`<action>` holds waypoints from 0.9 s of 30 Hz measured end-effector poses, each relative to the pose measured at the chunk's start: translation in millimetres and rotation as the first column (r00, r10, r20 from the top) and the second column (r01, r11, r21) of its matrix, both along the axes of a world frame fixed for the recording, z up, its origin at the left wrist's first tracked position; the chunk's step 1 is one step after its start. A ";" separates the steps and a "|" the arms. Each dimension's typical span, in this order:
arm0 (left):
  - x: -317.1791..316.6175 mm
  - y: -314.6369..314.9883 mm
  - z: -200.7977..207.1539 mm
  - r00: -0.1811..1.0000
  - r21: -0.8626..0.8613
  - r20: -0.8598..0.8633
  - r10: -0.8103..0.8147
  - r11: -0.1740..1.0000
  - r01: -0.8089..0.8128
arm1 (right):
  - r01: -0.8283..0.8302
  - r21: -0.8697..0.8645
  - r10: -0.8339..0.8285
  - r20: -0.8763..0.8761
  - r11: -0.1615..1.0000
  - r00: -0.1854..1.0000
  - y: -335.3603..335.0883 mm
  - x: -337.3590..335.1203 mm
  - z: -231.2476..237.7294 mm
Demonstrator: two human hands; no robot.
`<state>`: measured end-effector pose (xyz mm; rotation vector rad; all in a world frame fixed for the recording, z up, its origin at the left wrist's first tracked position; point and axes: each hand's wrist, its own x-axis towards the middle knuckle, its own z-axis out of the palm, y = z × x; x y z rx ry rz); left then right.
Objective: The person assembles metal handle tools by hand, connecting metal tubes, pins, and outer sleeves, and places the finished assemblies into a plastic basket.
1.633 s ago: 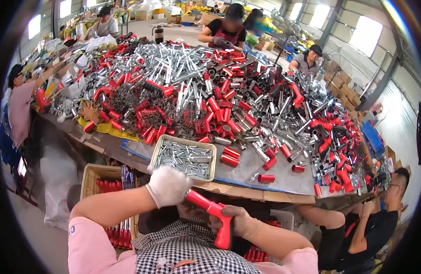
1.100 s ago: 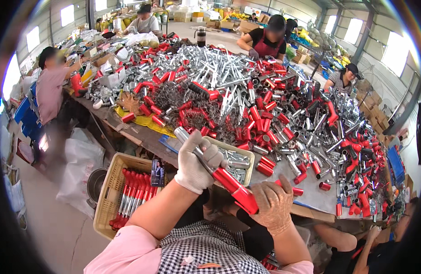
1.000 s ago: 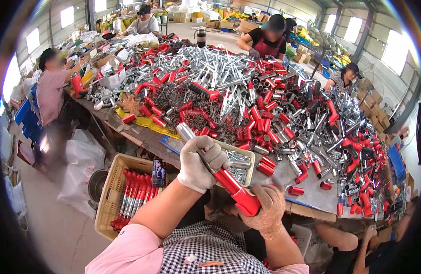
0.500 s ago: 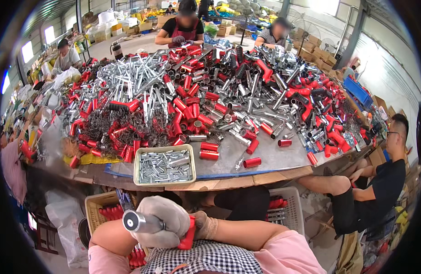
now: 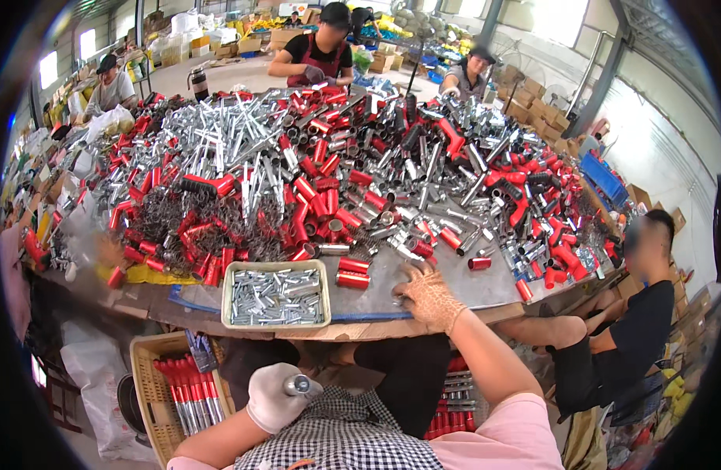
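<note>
Tube [image 5: 297, 385] is jutting from the clenched left hand [image 5: 276, 398], while the right hand [image 5: 431, 299] is hanging over the table [image 5: 490, 288], its grip unclear.

The left grip [image 5: 276, 398] wears a plain white cloth glove [image 5: 265, 392]. The right grip [image 5: 427, 296] wears a thin, wrinkly, light brown glove [image 5: 437, 301] with pale, wiggly lines like a net. The two gloves do not match. A soft pink cloth shirt has short sleeves, and the right sleeve [image 5: 497, 439] shows best. Both arms are bare between sleeve and glove. Over the front goes a black and white checked cloth apron [image 5: 345, 446], with tiny squares and lots of folds. Plain black cloth trousers [image 5: 411, 380] cover the legs.
</note>
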<state>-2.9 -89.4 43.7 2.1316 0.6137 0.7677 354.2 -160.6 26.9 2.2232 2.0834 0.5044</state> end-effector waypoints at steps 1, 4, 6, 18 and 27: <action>0.1 1.5 -3.8 0.999 0.012 -0.049 -0.022 1.000 0.022 | -0.034 0.026 0.037 -0.117 0.999 0.992 7.6 8.1 -11.7; -2.8 1.7 -6.5 0.993 -0.002 -0.097 -0.067 0.998 0.067 | -0.042 0.146 0.071 -0.202 0.988 0.977 23.9 -5.0 -11.0; 1.3 5.4 1.6 0.982 0.070 -0.127 -0.140 0.986 0.149 | 0.130 0.456 0.186 -0.584 0.880 0.790 23.3 -16.1 -5.0; 23.3 19.9 24.0 0.862 -0.255 -0.030 -0.507 0.837 0.483 | -0.645 0.116 0.575 -0.588 0.756 0.569 4.8 -143.4 73.7; 26.2 36.5 16.4 0.803 0.016 0.155 -0.576 0.814 0.581 | -0.564 0.275 0.581 -0.656 0.779 0.482 2.2 -160.2 56.7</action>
